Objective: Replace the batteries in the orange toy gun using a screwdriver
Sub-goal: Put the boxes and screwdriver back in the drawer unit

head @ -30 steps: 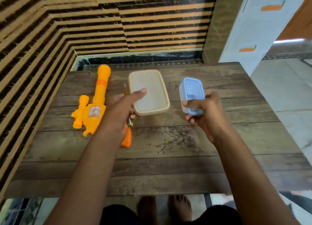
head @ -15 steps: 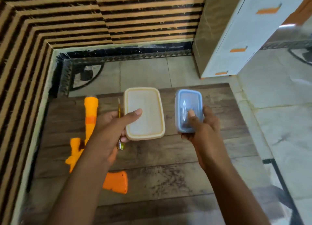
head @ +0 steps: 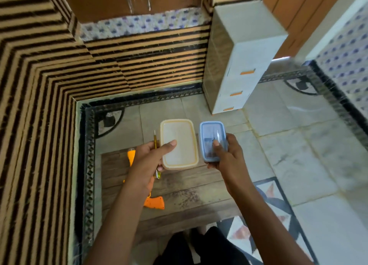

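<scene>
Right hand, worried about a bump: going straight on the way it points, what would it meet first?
Probably the cream container in the left hand, close beside the blue container the right hand grips; depth is unclear.

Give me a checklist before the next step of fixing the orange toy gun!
1. Screwdriver ready: ok, left hand holds it alongside the cream box.
2. Blue box secure: ok, right hand grips it, thumb on the lid.
3. Orange toy gun on the wooden table: ok, partly hidden by the left arm.
4. A hand free for the gun: not ok, both are full.
5. New batteries inside the boxes: cannot tell.
</scene>
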### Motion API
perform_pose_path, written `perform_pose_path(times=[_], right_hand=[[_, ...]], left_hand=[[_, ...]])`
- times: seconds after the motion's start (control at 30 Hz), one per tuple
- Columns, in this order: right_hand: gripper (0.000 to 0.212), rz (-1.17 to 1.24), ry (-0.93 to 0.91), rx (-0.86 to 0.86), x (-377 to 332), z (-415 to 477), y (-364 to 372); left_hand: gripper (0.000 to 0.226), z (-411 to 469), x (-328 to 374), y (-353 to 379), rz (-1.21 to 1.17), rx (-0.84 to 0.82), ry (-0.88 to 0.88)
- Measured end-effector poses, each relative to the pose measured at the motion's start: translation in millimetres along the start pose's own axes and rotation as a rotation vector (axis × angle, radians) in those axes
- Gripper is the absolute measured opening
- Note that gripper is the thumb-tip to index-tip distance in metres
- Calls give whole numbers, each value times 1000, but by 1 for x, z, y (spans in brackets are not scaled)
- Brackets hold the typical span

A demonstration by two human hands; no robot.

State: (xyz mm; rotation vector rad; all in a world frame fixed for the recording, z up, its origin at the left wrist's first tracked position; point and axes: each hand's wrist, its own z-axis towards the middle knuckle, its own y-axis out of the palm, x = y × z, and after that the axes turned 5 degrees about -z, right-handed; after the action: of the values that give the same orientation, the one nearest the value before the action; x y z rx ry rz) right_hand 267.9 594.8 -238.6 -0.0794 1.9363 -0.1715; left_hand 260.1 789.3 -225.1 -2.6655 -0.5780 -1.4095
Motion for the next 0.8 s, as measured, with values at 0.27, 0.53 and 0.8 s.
perform_pose_path(times=[0.27,0.53,0.8], right_hand=[[18,195,48,113,-44,-49,-40],[14,353,60,287,-40,-58,-121],[20,337,31,412,-16,-31,-258]], left_hand=[[16,-43,41,20,56,-99,86],[19,-53,39,108,151,-263,86],[27,-61,10,256,223,-368,39]])
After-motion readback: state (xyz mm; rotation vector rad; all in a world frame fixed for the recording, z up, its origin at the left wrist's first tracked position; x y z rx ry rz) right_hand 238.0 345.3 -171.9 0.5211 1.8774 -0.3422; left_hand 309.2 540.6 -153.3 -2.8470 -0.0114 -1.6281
